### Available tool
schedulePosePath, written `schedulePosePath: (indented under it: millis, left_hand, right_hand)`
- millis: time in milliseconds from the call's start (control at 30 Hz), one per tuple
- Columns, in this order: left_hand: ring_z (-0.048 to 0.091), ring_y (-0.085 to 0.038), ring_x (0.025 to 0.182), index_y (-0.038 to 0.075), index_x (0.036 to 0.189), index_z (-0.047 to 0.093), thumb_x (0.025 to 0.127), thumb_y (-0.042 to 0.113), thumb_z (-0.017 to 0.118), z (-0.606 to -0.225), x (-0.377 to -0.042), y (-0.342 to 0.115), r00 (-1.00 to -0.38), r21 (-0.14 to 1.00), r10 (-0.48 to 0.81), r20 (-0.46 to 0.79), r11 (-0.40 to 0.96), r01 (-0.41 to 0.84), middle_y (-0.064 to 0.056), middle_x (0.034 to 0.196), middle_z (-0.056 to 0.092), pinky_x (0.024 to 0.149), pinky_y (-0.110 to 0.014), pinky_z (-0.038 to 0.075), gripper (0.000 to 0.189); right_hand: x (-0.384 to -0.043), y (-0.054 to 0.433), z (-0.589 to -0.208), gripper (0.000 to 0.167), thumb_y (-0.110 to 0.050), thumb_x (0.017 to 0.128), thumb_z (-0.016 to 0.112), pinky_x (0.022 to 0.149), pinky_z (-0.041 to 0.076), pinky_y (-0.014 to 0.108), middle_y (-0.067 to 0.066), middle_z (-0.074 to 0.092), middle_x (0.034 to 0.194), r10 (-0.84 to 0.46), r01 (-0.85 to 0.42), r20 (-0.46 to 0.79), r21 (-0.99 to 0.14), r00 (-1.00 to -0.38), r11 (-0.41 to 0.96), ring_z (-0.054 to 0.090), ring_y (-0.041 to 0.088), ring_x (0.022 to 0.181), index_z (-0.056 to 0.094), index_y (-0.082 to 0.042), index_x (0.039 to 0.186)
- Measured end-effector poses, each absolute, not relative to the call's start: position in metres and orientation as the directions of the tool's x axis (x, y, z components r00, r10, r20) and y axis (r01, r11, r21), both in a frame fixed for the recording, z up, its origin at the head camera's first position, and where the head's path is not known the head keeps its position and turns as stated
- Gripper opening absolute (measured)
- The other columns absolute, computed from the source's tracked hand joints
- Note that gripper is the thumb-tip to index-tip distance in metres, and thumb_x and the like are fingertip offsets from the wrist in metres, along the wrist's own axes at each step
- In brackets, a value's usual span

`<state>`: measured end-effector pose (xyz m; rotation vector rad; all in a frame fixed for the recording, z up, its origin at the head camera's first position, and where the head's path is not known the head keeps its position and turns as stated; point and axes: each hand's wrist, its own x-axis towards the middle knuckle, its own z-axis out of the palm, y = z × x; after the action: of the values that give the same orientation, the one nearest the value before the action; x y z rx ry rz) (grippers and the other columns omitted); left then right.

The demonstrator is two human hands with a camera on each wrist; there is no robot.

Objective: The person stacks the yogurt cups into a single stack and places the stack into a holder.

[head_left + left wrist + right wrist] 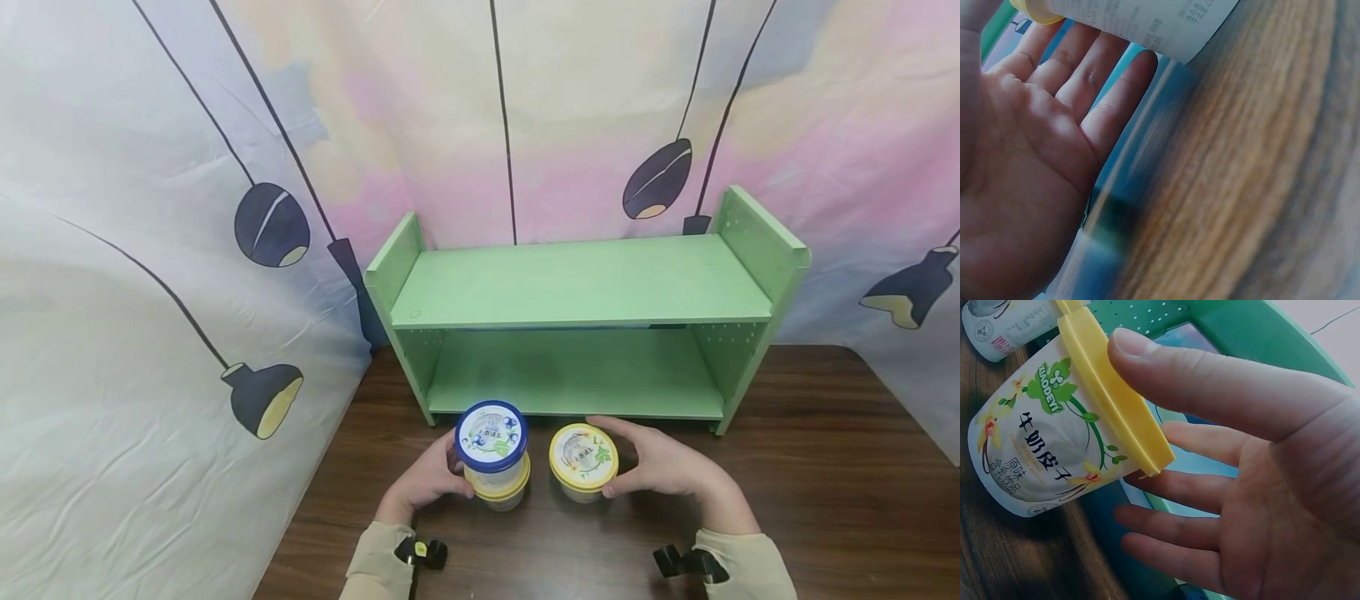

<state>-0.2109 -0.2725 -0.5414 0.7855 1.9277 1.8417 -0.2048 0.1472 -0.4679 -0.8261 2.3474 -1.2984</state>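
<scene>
1. The left hand point(423, 479) grasps the lower tub point(504, 493) of a two-high stack, its thumb at the near side and its fingers reaching behind the white, printed wall
2. That tub has a yellow lid; on top of it sits the blue-lidded tub point(492, 436), whose white label shows blueberries and a green leaf
3. The right hand point(660, 458) pinches the single tub point(583, 457) by its yellow lid, thumb at the near edge and index finger at the far one, while the other fingers spread loosely below the rim in the right wrist view
4. The single tub stands just beside the stack, a narrow gap between them; its side bears a green leaf mark reading XIAODEYI, yellow flowers and large dark characters
5. All three tubs are in front of the green shelf unit point(585, 283), over the dark wood table point(847, 467)
6. The shelf unit has two levels and raised side panels, and behind it hangs a pastel cloth point(600, 83) printed with dark hanging lamps
7. Pale sleeves point(750, 567) cover both forearms, with black devices point(423, 552) strapped at the wrists
</scene>
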Motion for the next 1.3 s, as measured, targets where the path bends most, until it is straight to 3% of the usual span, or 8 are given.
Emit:
schedulePosePath:
  millis: [533, 933, 1300]
  left_hand:
    - [0.051, -0.025, 0.145, 0.007, 0.163, 0.037, 0.081, 0.031, 0.097, -0.541, -0.211, -0.272, -0.78, 0.99, 0.613, 0.129, -0.033, 0.138, -0.014, 0.158, 0.052, 0.118, -0.036, 0.043, 0.104]
    - [0.051, -0.025, 0.145, 0.007, 0.162, 0.038, 0.079, 0.028, 0.099, -0.54, -0.209, -0.271, -0.782, 0.992, 0.612, 0.12, -0.038, 0.122, -0.014, 0.157, 0.054, 0.119, -0.037, 0.042, 0.105]
    - [0.052, -0.025, 0.145, 0.005, 0.162, 0.038, 0.081, 0.022, 0.097, -0.541, -0.21, -0.272, -0.774, 0.99, 0.619, 0.135, -0.057, 0.127, -0.014, 0.157, 0.054, 0.118, -0.037, 0.043, 0.102]
  right_hand:
    - [-0.205, 0.14, -0.471, 0.112, -0.034, 0.074, 0.099, 0.109, 0.043, 0.062, 0.022, 0.051, 0.157, -0.613, -0.332, -0.025, -0.823, -0.79, 0.461, 0.048, 0.045, 0.141, 0.038, -0.005, 0.164]
    - [-0.202, 0.131, -0.471, 0.116, -0.034, 0.075, 0.099, 0.102, 0.047, 0.056, 0.015, 0.061, 0.141, -0.607, -0.317, -0.063, -0.808, -0.792, 0.497, 0.058, 0.034, 0.126, 0.033, -0.005, 0.166]
    - [-0.204, 0.131, -0.471, 0.11, -0.036, 0.074, 0.1, 0.097, 0.05, 0.054, 0.009, 0.065, 0.132, -0.602, -0.352, -0.014, -0.8, -0.798, 0.486, 0.061, 0.029, 0.118, 0.039, -0.003, 0.16]
